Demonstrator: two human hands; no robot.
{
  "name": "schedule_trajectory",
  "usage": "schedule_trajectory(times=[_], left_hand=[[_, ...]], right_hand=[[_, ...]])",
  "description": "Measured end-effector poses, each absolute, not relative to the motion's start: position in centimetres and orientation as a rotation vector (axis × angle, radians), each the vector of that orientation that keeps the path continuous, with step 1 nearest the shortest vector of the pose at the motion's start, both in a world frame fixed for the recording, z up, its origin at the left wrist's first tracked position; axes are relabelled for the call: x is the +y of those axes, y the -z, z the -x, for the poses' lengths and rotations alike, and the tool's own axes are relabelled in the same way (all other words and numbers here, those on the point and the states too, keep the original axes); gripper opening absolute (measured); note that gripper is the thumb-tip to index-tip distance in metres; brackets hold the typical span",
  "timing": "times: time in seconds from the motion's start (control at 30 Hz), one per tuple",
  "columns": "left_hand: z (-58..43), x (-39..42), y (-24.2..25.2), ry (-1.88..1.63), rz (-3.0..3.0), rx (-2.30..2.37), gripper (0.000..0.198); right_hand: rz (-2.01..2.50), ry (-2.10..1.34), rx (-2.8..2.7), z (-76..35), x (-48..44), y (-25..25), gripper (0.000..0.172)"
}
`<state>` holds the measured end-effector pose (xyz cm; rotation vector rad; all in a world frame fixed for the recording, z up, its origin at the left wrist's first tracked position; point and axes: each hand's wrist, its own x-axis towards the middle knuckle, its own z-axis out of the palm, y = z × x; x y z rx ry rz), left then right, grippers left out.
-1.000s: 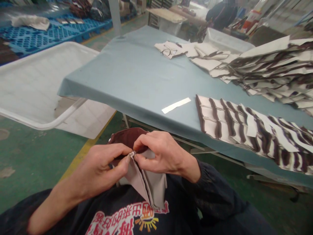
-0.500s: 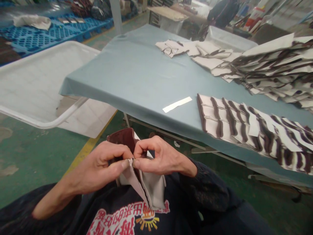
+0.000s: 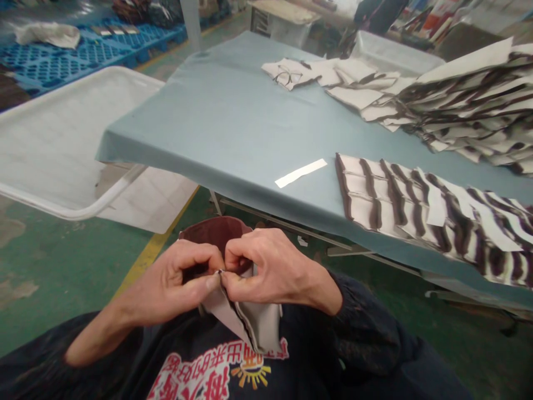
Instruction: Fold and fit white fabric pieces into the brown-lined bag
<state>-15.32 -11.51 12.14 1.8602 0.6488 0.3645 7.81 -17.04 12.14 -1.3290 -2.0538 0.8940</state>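
Close to my chest, a sewn piece of white and dark-brown fabric (image 3: 262,322) hangs from both hands. My left hand (image 3: 179,278) pinches its seam edge between thumb and forefinger. Right against it, my right hand (image 3: 266,266) grips the same edge, its thumb and curled forefinger closed on the cloth. The piece's brown side (image 3: 212,230) bulges up behind my fingers, and its white side drops below them in a fold with a dark seam. The exact spot between the fingertips is partly covered.
A blue-grey covered table (image 3: 208,122) stands ahead, bearing a white strip (image 3: 300,173), rows of stacked fabric pieces (image 3: 366,194), a larger heap (image 3: 466,105) and eyeglasses (image 3: 287,75). At left is a white plastic bin (image 3: 75,214); blue pallets (image 3: 83,61) lie behind it.
The brown side of the fabric has opened wider and rounder behind my hands. My right hand has turned slightly, its back showing more. Both hands still pinch the edge.
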Motion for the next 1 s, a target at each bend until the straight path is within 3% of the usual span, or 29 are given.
schedule_trajectory(times=[0.17, 0.3, 0.53, 0.63, 0.8, 1.0], left_hand=[[14.9, -11.9, -12.4, -0.485, -2.018, 0.655, 0.026], [14.6, -13.2, -12.1, -0.741, -2.19, 0.723, 0.025], [13.2, -14.3, -12.1, -0.809, -2.247, 0.888, 0.027], [12.9, -14.3, -12.0, -0.784, -2.298, 0.913, 0.028], [13.8, -13.5, -11.7, -0.709, -2.3, 0.84, 0.027], [14.8, -11.1, -13.1, -0.468, -2.362, 0.705, 0.022]], right_hand=[[1.102, -0.944, -2.017, -9.1, -17.1, -11.5, 0.019], [1.032, -0.748, -2.001, -9.8, -17.5, -10.5, 0.007], [1.033, -0.348, -2.004, -9.0, -17.8, -9.9, 0.014], [1.144, -0.474, -1.954, -8.9, -17.8, -10.4, 0.013], [1.399, -0.975, -1.829, -8.8, -17.6, -11.3, 0.007], [1.474, -1.062, -1.92, -8.3, -16.8, -12.6, 0.01]])
